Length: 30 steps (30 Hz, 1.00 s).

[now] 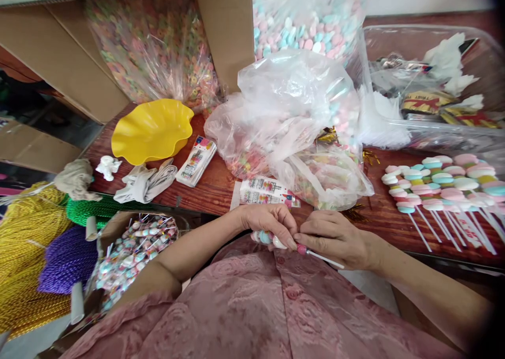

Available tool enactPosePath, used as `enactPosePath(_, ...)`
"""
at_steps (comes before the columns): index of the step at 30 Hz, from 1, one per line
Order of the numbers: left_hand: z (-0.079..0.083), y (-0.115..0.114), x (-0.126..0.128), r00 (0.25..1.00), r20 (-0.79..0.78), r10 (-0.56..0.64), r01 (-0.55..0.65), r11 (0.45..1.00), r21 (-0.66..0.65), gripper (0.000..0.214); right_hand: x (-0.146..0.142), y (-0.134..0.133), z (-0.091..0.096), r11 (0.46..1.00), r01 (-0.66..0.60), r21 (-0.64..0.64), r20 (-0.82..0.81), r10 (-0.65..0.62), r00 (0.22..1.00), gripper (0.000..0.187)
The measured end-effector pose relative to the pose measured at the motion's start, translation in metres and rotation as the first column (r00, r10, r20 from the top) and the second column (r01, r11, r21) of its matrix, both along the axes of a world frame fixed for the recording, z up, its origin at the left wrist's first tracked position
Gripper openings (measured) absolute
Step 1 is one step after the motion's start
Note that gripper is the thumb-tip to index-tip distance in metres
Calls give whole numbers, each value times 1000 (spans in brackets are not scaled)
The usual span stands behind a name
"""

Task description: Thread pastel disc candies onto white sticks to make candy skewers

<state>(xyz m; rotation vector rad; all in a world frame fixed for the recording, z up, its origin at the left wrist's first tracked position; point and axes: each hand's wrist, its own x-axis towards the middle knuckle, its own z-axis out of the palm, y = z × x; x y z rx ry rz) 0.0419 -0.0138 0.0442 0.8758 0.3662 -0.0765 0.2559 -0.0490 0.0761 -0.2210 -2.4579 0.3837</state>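
Observation:
Close to my body, my left hand [272, 223] is closed around a candy skewer [265, 238], a row of pastel sweets on a white stick. A pink band shows where the sweets end and the stick begins. My right hand [335, 238] pinches at that pink part, its fingertips meeting those of my left hand. The white stick [326, 259] points right, below my right fingers. Whatever lies between the pinched fingertips is too small to make out. Just beyond my left hand is a stack of printed wrappers [266, 192] on the table.
Bags of sweets [300, 91] fill the table's middle. On the right lie several finished skewers [450, 180], with a plastic tub [434, 122] behind. A yellow wavy bowl [152, 130] stands left. Below are a box of wrapped skewers [130, 254] and coloured cord bundles [69, 259].

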Motion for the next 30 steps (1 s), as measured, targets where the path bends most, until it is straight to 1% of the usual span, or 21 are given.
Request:
enactPosePath(3, 0, -2, 1, 999, 24, 32, -31, 999, -15, 34, -2, -2, -6, 1000, 25, -14, -58, -26, 998, 30)
enactPosePath(6, 0, -4, 2, 996, 50, 71, -71, 997, -10, 35, -2, -4, -9, 997, 72, -8, -62, -72, 995, 27)
enactPosePath(8, 1, -2, 0, 996, 56, 62, -63, 998, 28, 36, -1, -3, -6, 995, 98, 21, -35, -97, 995, 26)
enactPosePath(12, 3, 9, -11, 998, 6, -57, 55, 983, 174, 42, 3, 0, 10, 985, 120, 127, 36, -125, 991, 25)
enactPosePath(14, 8, 18, -18, 997, -27, -72, 77, 952, 296, 44, 3, 0, 19, 978, 104, 179, 84, -120, 989, 24)
enactPosePath(15, 13, 22, -22, 998, -39, -57, 68, 917, 393, 43, 3, 0, 22, 976, 79, 201, 128, -106, 986, 24)
enactPosePath(16, 19, 25, -24, 999, -47, -27, 47, 851, 523, 41, 1, 0, 23, 975, 52, 214, 185, -92, 978, 24)
enactPosePath(17, 27, 27, -25, 999, -53, 9, 30, 732, 681, 39, 0, 2, 22, 976, 24, 217, 243, -78, 967, 25)
enactPosePath(18, 36, 28, -25, 997, -59, 51, 21, 547, 837, 35, -2, 4, 20, 978, 8, 208, 288, -69, 955, 26)
enactPosePath(19, 46, 27, -23, 994, -63, 93, 32, 301, 953, 30, -4, 8, 16, 982, 12, 190, 312, -71, 947, 28)
enactPosePath(20, 56, 23, -21, 990, -58, 131, 55, 27, 998, 24, -6, 13, 12, 986, 42, 159, 314, -90, 945, 28)
enactPosePath(21, 67, 18, -18, 986, -40, 161, 77, -229, 970, 19, -7, 19, 8, 990, 90, 110, 300, -119, 946, 29)
enactPosePath(22, 76, 12, -15, 985, -18, 173, 93, -435, 896, 17, -7, 25, 5, 989, 140, 42, 273, -146, 951, 30)
enactPosePath(23, 85, 4, -13, 986, 6, 168, 94, -584, 806, 19, -7, 32, 4, 980, 194, -39, 244, -179, 953, 30)
enactPosePath(24, 91, -4, -12, 988, 25, 150, 85, -682, 727, 21, -7, 38, 4, 960, 250, -123, 218, -220, 951, 30)
enactPosePath(25, 95, -13, -11, 991, 42, 129, 68, -738, 671, 22, -7, 43, 6, 930, 308, -201, 192, -271, 943, 30)
enactPosePath(26, 96, -20, -12, 991, 67, 114, 43, -760, 648, 21, -6, 46, 9, 888, 370, -271, 162, -337, 927, 28)
enactPosePath(27, 94, -26, -14, 989, 106, 107, 10, -750, 662, 18, -7, 47, 13, 836, 432, -338, 121, -417, 901, 27)
enactPosePath(28, 90, -31, -15, 980, 168, 106, -45, -706, 707, 16, -9, 47, 18, 773, 485, -409, 71, -503, 861, 24)
enactPosePath(29, 84, -34, -16, 961, 248, 119, -123, -622, 773, 13, -11, 44, 22, 704, 514, -490, 13, -584, 812, 21)
enactPosePath(30, 76, -34, -17, 932, 329, 156, -215, -493, 843, 13, -15, 40, 26, 637, 509, -579, -46, -649, 760, 18)
